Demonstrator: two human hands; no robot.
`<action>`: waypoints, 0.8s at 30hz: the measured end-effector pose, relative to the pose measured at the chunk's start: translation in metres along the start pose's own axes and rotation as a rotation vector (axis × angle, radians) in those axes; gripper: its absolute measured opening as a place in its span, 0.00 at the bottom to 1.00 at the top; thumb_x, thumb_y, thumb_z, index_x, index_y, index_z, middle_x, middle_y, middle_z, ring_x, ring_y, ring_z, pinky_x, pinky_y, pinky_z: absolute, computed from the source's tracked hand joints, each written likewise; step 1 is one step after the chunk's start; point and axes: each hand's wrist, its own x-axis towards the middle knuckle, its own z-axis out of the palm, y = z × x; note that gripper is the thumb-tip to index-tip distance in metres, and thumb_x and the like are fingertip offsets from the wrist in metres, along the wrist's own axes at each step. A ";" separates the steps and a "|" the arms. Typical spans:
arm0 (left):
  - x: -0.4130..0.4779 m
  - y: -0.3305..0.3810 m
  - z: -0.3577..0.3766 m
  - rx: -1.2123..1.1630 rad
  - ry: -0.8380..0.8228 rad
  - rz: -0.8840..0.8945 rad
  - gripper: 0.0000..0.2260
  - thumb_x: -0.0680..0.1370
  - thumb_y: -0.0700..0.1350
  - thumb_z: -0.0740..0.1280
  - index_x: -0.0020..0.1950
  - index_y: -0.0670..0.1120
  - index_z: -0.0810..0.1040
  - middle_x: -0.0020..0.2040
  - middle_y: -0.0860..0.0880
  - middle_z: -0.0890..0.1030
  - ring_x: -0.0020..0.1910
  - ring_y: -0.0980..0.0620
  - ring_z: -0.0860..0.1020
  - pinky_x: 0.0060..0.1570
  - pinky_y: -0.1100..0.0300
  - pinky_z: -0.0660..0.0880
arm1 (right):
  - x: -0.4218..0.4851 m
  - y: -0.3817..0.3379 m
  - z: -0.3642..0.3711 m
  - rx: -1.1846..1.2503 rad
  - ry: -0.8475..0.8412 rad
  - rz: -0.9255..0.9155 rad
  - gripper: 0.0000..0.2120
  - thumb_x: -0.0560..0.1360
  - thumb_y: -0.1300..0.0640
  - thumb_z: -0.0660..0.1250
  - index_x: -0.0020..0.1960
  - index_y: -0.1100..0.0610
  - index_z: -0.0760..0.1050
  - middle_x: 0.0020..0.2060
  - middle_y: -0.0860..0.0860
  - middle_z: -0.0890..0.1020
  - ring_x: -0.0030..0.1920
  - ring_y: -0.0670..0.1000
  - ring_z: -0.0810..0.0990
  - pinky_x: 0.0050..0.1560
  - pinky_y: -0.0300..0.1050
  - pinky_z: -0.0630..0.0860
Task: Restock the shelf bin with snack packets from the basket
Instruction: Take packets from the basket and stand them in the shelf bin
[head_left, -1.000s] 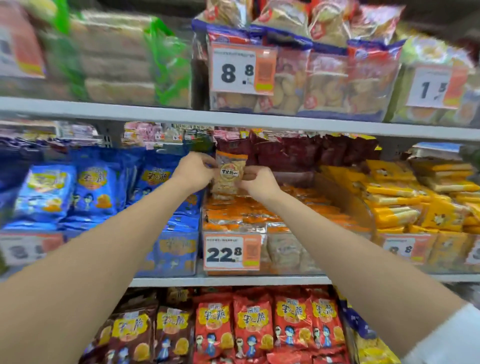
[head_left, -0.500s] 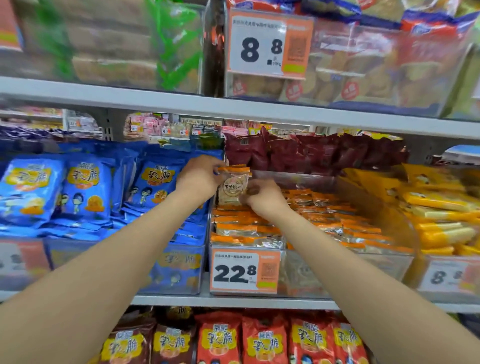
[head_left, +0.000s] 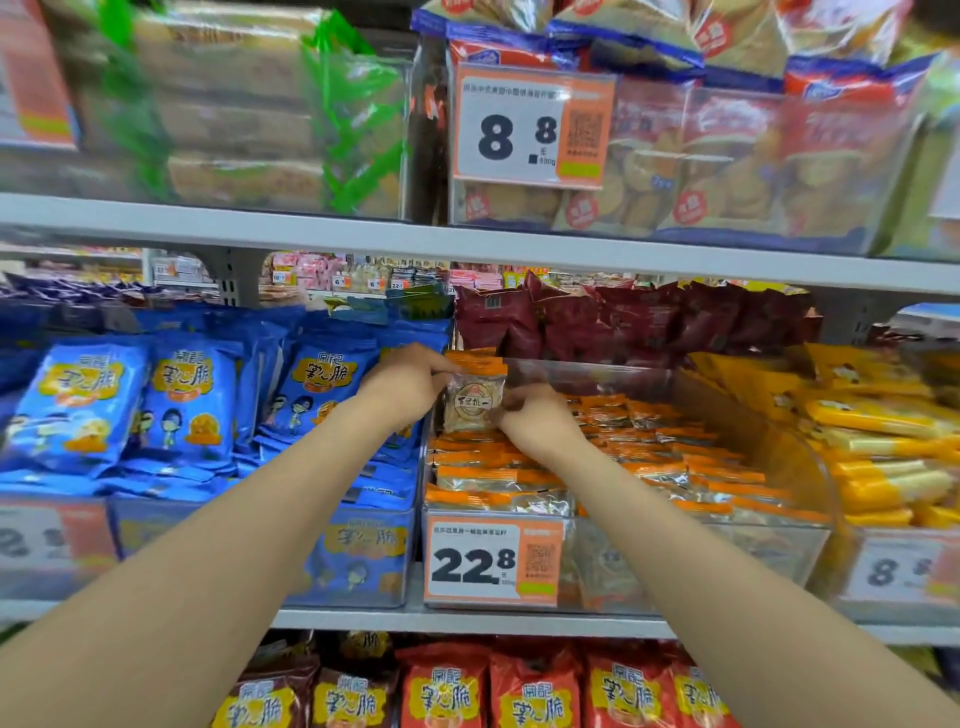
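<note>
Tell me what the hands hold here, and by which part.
One orange-topped snack packet, upright over the clear bin: the left hand pinches its left edge, the right hand pinches its lower right edge.

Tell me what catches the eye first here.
At the centre, the left hand and right hand pinch a small orange-topped packet upright over the left side of a clear bin full of similar ones. A bold 22.8 price tag sits on the bin's front, and bright blue bags fill the shelf to the left.
</note>
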 end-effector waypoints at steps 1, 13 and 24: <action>0.000 0.000 0.000 -0.010 -0.024 -0.001 0.13 0.83 0.45 0.60 0.63 0.53 0.79 0.67 0.48 0.76 0.49 0.46 0.80 0.53 0.49 0.79 | 0.001 0.001 0.000 -0.009 -0.015 0.007 0.10 0.75 0.53 0.69 0.52 0.59 0.82 0.45 0.53 0.84 0.46 0.53 0.80 0.41 0.42 0.72; -0.017 0.004 -0.005 -0.070 0.171 0.026 0.12 0.82 0.45 0.61 0.63 0.48 0.78 0.63 0.49 0.78 0.60 0.48 0.76 0.55 0.54 0.75 | -0.008 -0.003 -0.012 -0.034 0.142 -0.073 0.06 0.73 0.59 0.67 0.48 0.55 0.81 0.44 0.52 0.83 0.48 0.54 0.81 0.46 0.45 0.78; -0.082 0.103 0.008 -0.084 0.059 0.170 0.06 0.74 0.48 0.68 0.37 0.54 0.81 0.37 0.57 0.81 0.40 0.56 0.79 0.44 0.52 0.80 | -0.101 0.039 -0.097 -0.006 0.570 -0.306 0.07 0.71 0.65 0.66 0.43 0.55 0.70 0.37 0.45 0.69 0.34 0.44 0.71 0.36 0.39 0.67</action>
